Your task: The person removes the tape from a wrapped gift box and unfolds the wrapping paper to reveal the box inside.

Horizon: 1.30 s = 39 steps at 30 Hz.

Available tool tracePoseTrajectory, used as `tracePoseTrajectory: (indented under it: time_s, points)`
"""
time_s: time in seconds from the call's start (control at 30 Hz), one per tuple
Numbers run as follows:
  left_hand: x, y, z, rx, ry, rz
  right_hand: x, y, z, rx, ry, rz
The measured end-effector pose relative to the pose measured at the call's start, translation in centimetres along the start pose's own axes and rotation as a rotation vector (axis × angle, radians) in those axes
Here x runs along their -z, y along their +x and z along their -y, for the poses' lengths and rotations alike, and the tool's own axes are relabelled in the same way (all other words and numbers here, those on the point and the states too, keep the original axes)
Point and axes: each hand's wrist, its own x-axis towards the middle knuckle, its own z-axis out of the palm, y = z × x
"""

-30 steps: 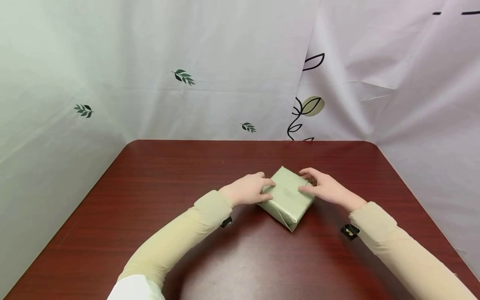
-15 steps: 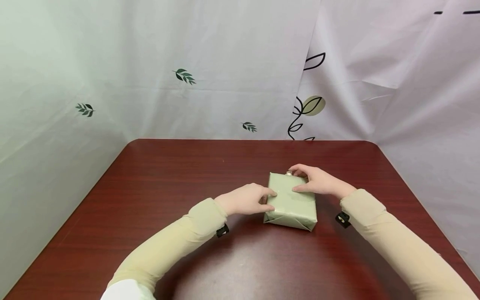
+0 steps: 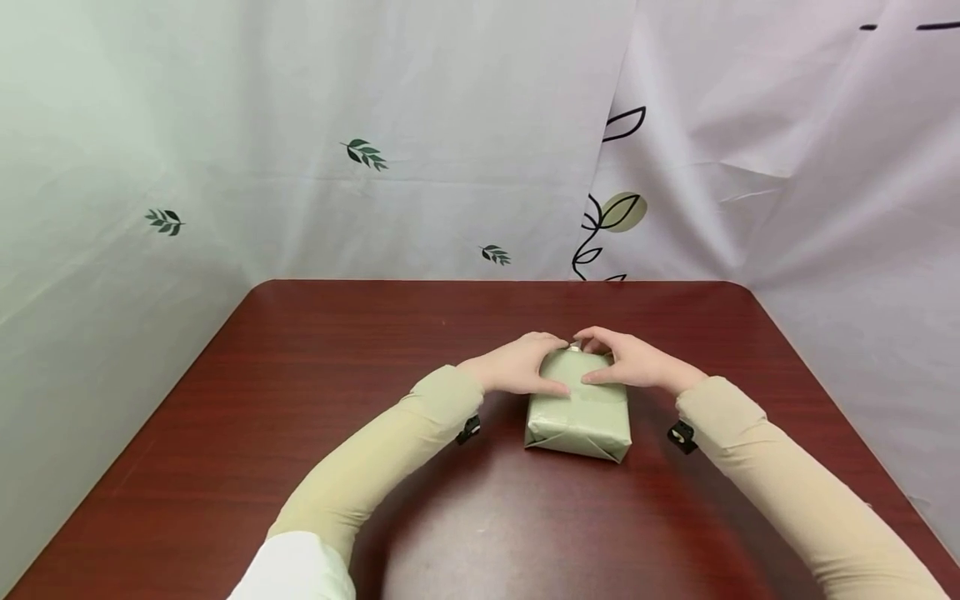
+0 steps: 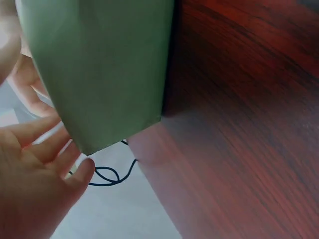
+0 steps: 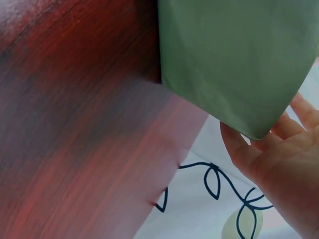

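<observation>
A box wrapped in pale green paper [image 3: 585, 408] lies on the table, its folded end facing me. My left hand [image 3: 517, 364] spans the far left corner, thumb on top and fingers at the far edge. In the left wrist view, the fingers [image 4: 47, 144] reach behind the box's far end. My right hand [image 3: 637, 360] holds the far right corner the same way, its fingers [image 5: 239, 147] curled at that end in the right wrist view. A small pale shiny bit [image 3: 575, 346] shows between the two hands' fingertips; its kind is unclear.
The dark red wooden table [image 3: 337, 350] extends around the box on all sides. White curtains with leaf prints [image 3: 450, 125] hang behind the table and at both sides. A small black device [image 3: 682, 436] sits at the right wrist, another [image 3: 468, 429] at the left.
The box has turned from a diagonal position until its folded end faces me. My left hand has moved from the left side to the far edge; the right hand has shifted slightly left.
</observation>
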Motion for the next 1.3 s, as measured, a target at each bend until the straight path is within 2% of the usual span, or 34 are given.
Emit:
tracePoseTrajectory:
  time_s: [0.1,0.23,0.4,0.53,0.67,0.87,1.0,1.1,1.2,1.3]
  points:
    - [-0.1,0.4,0.2,-0.032,-0.008,0.021,-0.1,-0.2,0.0,-0.005,0.001,-0.019]
    - [-0.2,0.5,0.3,-0.043,0.009,0.025,-0.1,-1.2,0.2,-0.051,-0.003,-0.091]
    - [-0.5,0.2,0.4,-0.013,0.029,0.013,-0.5,-3.2,1.0,-0.108,-0.057,-0.185]
    - [-0.6,-0.1,0.6,0.028,0.044,-0.006,-1.0,-4.4,1.7,-0.114,-0.117,-0.231]
    - [-0.7,-0.3,0.8,0.049,0.042,-0.025,-1.4,-4.7,1.8,-0.106,-0.129,-0.239]
    - [-0.8,-0.3,1.0,0.067,0.015,-0.021,-1.3,-4.6,1.5,-0.105,-0.128,-0.219]
    - [-0.8,-0.2,1.0,0.067,0.006,-0.020,-1.3,-4.5,1.5,-0.041,-0.149,-0.259]
    - [-0.8,-0.2,1.0,0.069,-0.006,-0.024,-1.4,-4.4,1.8,0.068,-0.169,-0.282]
    - [-0.8,-0.3,0.9,0.074,-0.019,-0.028,-1.7,-4.2,2.1,0.164,-0.188,-0.269]
    - [-0.9,-0.2,0.9,0.081,-0.021,-0.028,-2.1,-3.8,2.3,0.204,-0.202,-0.234]
